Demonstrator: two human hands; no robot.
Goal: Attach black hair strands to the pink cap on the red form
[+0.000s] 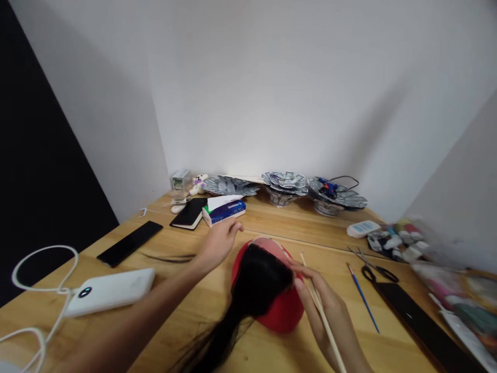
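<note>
A red rounded form [282, 311] stands on the table in front of me, with a pale pinkish band [269, 246] across its far top. Long black hair [258, 282] covers its middle and trails toward me in a gathered tail. Above the form's left edge is my left hand [219, 242], its fingers curled together; whatever they may pinch is too small to see. At the form's right side, my right hand [326, 311] has its fingertips against the hair's edge. A thin pale wooden stick [324, 321] lies within that hand.
To the left are a white power bank [112, 291] with a cable, a black phone [130, 243] and dark strands [169, 257]. A tissue pack [224, 211] and black notebook [189, 213] sit behind. Scissors [375, 268], a blue brush [363, 298] and a black strip [419, 321] lie right.
</note>
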